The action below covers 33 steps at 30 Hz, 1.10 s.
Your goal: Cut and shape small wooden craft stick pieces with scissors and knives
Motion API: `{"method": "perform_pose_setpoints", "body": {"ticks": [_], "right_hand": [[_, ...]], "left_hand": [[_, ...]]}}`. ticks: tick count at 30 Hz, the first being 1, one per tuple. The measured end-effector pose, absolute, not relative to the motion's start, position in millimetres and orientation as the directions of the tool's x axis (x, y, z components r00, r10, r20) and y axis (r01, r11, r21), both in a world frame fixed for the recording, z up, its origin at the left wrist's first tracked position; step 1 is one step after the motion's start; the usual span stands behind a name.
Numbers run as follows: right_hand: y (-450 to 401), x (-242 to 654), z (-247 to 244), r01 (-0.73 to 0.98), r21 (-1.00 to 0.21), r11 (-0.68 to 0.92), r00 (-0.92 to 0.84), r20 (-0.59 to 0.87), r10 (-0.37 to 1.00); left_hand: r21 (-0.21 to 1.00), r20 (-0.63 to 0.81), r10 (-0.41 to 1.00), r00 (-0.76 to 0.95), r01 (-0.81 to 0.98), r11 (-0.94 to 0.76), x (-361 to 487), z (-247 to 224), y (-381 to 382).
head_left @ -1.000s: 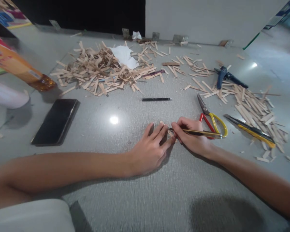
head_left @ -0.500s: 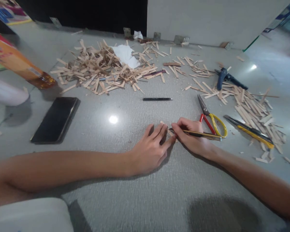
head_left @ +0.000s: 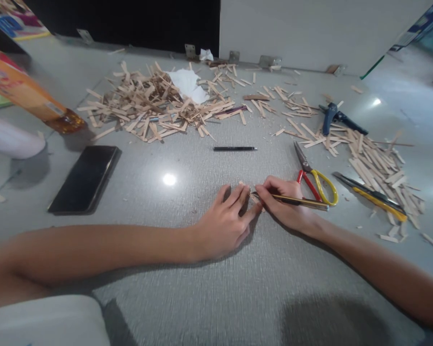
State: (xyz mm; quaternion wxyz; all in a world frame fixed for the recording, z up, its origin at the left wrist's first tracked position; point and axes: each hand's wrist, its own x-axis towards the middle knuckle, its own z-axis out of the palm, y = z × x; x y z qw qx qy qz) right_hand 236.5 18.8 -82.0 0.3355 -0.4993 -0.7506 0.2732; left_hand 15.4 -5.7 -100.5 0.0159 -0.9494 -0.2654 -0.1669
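Observation:
My right hand (head_left: 286,199) is closed round a slim yellow-and-black pencil-like tool (head_left: 303,201), its dark tip pointing left. That tip meets a small wooden piece (head_left: 253,196) on the grey table. From the left, my left hand (head_left: 225,223) presses the piece down with bent fingertips; its fingers cover most of the wood. A pale rounded stick end (head_left: 241,183) shows just past those fingers. Beyond both hands lies a black pen (head_left: 234,149). Scissors (head_left: 313,178) with one red and one yellow handle rest right behind my right hand.
Heaps of wooden sticks (head_left: 144,103) spread along the back, with more sticks (head_left: 375,158) at the right. A yellow cutter knife (head_left: 373,194) and a blue-handled tool (head_left: 330,118) lie there. Left are a black phone (head_left: 84,179) and an orange bottle (head_left: 32,91).
The view has shifted very slightly. Both hands and the pencil-like tool stay almost where they were.

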Motion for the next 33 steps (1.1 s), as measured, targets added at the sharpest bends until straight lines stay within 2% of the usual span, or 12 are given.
{"method": "perform_pose_setpoints", "body": {"ticks": [14,17,21,24,28,33], "right_hand": [[16.2,234.5,-78.8,0.592,-0.704,0.391,-0.315,0.244,0.917],[14.2,233.1,-78.2,0.586,-0.682,0.438,-0.335,0.289,0.897],[13.4,232.5,-76.2,0.614,-0.657,0.438,-0.357,0.264,0.896],[13.2,232.3,-76.9,0.618,-0.648,0.445,-0.346,0.283,0.894],[11.9,232.2,-81.5,0.608,-0.638,0.473,-0.352,0.318,0.88],[10.2,233.0,-83.9,0.614,-0.621,0.487,-0.361,0.328,0.873]], "left_hand": [[0.105,0.25,0.515,0.82,0.505,-0.857,15.7,-97.2,-6.1],[0.035,0.242,0.488,0.839,0.495,-0.868,16.0,-94.4,-5.9],[-0.117,0.224,0.456,0.861,0.488,-0.865,17.4,-88.0,-6.0],[-0.186,0.214,0.422,0.881,0.461,-0.868,17.4,-83.6,-6.1],[-0.234,0.161,0.411,0.897,0.44,-0.867,16.0,-79.8,-5.4],[-0.216,0.117,0.428,0.896,0.443,-0.87,15.5,-77.9,-4.1]]}}
